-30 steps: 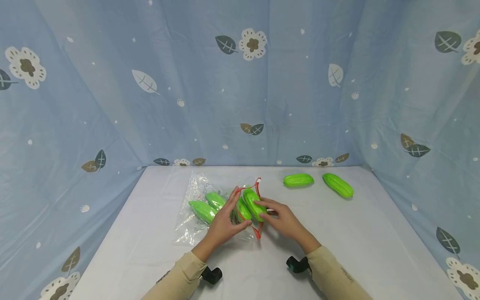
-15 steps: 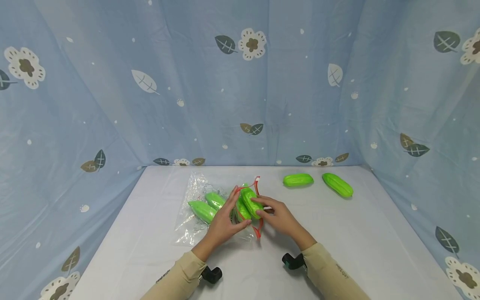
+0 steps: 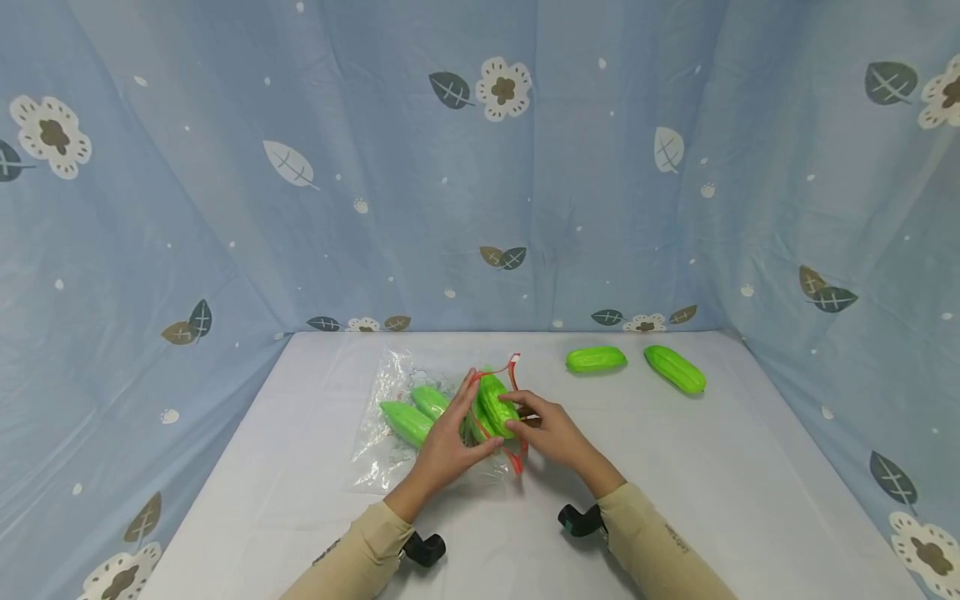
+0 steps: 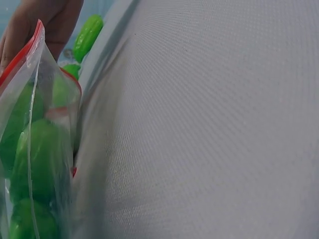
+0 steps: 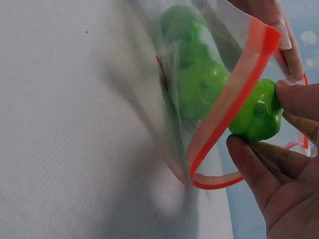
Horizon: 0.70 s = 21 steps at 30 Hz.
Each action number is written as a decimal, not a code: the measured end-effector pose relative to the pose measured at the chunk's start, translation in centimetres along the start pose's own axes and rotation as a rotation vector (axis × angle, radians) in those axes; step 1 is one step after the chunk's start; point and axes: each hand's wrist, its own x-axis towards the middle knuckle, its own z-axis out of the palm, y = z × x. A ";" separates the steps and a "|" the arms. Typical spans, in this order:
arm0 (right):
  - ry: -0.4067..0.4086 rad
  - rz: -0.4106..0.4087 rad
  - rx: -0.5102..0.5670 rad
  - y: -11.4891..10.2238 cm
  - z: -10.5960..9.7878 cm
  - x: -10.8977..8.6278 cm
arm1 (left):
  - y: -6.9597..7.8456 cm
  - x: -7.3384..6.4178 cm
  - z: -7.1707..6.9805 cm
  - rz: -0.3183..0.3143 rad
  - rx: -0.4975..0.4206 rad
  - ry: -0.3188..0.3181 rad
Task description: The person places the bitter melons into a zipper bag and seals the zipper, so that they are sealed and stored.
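The left hand (image 3: 450, 442) spreads thumb and fingers wide at the red-edged mouth (image 5: 234, 97) of a clear bag (image 3: 378, 467). The right hand (image 3: 558, 429) keeps a narrow grip, pinching a ridged green gourd (image 3: 498, 408); it has just slid deeper, so only its end pokes out. Other gourds (image 3: 405, 423) lie inside, their count hard to tell through the film. Beyond, the left loose gourd (image 3: 596, 359) and right loose gourd (image 3: 675, 369) rest on the desk (image 3: 712, 483), unbagged.

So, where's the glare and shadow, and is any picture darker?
Head view: bright and even, small glints on the plastic bag; left wrist view: dimmer, the tablecloth looking grey; right wrist view: also dim, a soft shadow on the tablecloth, small glints on the cucumber in the right hand.
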 end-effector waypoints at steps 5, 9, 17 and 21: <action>-0.013 0.022 0.009 -0.2 0.1 0.2 | 0.2 0.0 -0.1 0.011 -0.008 0.016; -0.039 0.025 0.025 0.0 0.2 0.3 | 0.2 0.2 -0.1 0.014 -0.012 0.024; -0.095 -0.011 0.084 -0.1 0.3 0.5 | 0.2 0.4 -0.2 0.013 -0.018 0.033; -0.119 -0.013 0.098 -0.3 0.4 0.5 | 0.2 0.4 -0.2 0.026 -0.012 0.040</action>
